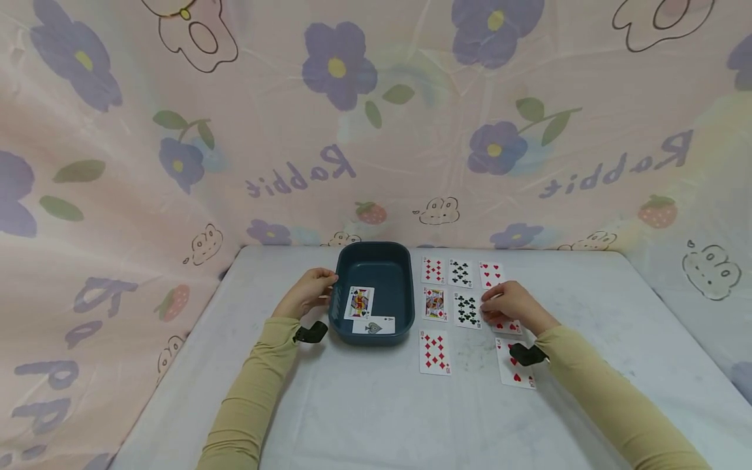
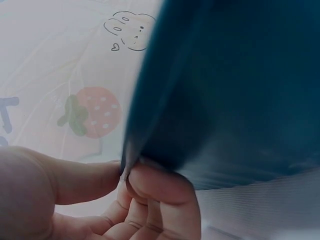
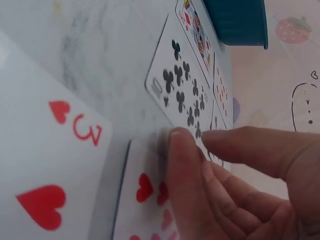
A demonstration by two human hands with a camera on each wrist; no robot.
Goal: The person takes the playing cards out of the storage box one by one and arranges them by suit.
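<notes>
My left hand (image 1: 307,294) pinches the left rim of a dark teal plastic tub (image 1: 371,338) between thumb and index finger (image 2: 162,182). Inside the tub lie a face card (image 1: 360,302) and an ace of spades (image 1: 374,326). My right hand (image 1: 512,304) hovers over a hearts card (image 3: 144,190), covering part of it. Its thumb and index fingertips are slightly apart beside the ten of clubs (image 1: 467,310), and no card shows between them. Near the right wrist lies a three of hearts (image 3: 55,150).
Left of the ten of clubs is a king of diamonds (image 1: 435,305), with a ten of diamonds (image 1: 435,352) nearer me. A back row holds a diamonds card (image 1: 433,269), a clubs card (image 1: 461,273) and a hearts card (image 1: 490,273). A printed cloth (image 1: 411,130) hangs behind the white table (image 1: 364,411).
</notes>
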